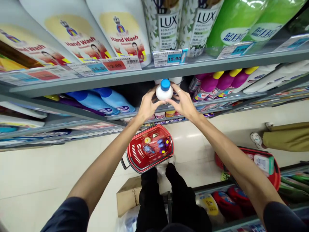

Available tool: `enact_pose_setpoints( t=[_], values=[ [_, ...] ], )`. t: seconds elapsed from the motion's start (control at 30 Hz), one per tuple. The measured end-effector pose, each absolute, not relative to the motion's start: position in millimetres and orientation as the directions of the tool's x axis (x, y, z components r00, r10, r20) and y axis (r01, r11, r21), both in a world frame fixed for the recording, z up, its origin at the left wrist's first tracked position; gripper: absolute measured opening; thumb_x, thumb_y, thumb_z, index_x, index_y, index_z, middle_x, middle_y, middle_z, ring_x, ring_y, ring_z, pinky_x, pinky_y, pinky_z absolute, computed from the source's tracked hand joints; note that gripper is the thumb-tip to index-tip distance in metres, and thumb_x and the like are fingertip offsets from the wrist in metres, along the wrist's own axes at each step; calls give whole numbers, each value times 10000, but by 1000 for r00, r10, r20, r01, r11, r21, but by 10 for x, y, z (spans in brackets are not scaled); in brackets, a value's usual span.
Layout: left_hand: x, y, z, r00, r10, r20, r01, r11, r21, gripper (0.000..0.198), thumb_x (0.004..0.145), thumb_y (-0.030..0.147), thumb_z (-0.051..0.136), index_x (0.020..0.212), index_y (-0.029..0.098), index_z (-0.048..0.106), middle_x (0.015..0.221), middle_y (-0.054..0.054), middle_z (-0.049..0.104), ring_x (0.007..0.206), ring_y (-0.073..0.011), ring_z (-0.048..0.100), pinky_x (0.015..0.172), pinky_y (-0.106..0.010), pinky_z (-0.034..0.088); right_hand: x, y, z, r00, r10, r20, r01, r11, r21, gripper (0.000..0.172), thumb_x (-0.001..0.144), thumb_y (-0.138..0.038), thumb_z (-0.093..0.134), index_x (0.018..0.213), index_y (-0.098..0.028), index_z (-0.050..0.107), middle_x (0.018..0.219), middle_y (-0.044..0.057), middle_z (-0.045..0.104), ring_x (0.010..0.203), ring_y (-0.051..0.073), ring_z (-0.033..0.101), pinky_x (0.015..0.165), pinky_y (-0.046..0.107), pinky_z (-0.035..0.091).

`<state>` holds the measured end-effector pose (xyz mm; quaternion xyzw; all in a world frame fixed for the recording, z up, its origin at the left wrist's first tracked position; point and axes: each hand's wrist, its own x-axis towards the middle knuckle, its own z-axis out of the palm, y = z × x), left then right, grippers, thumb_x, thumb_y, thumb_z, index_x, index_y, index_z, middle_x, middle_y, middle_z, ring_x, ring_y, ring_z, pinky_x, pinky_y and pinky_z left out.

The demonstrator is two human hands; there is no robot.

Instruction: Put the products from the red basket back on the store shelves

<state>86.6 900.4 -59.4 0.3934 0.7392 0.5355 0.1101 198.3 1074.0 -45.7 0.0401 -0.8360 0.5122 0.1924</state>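
Note:
A white bottle with a blue cap (164,90) is held up in front of the grey shelf edge (169,71), seen from the top. My left hand (146,106) grips its left side with curled fingers. My right hand (183,102), with a ring on one finger, clasps its right side. Both arms reach forward from dark sleeves. Behind the bottle the shelf bay is dark, with white bottles just above it.
A red shopping basket (135,151) with several small items stands on the pale floor below my hands. A cardboard box (127,195) lies by my dark-trousered legs. Another red basket (276,174) and another person's legs (285,138) are at right. Shelves of bottles fill the top.

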Motion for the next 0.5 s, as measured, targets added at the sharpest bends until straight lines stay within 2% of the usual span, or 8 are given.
enact_pose_setpoints(
  t=[0.23, 0.37, 0.5],
  values=[
    [831, 9087, -944, -732, 653, 193, 324, 85, 942, 801, 787, 427, 827, 1454, 107, 518, 1452, -184, 579, 1293, -338, 593, 1096, -458, 500, 1803, 10781, -843, -932, 138, 336, -259, 398, -880, 734, 915, -434, 696, 1549, -206, 405, 1552, 109, 493, 1387, 283, 527, 1134, 440, 505],
    [765, 9154, -1161, -768, 621, 158, 280, 103, 955, 814, 814, 430, 807, 1482, 94, 486, 1418, -191, 610, 1261, -325, 625, 1094, -458, 505, 1698, 10788, -974, -931, 215, 294, -229, 286, -931, 798, 880, -489, 731, 1536, -165, 411, 1531, 156, 514, 1395, 298, 525, 1124, 455, 509],
    [706, 9173, -1265, -794, 595, 123, 233, 111, 966, 859, 810, 440, 812, 1508, 88, 456, 1367, -191, 647, 1245, -324, 644, 1079, -451, 525, 1616, 10789, -1034, -933, 240, 269, -185, 321, -929, 772, 898, -479, 711, 1520, -117, 430, 1519, 173, 526, 1395, 291, 526, 1128, 443, 508]
  ],
)
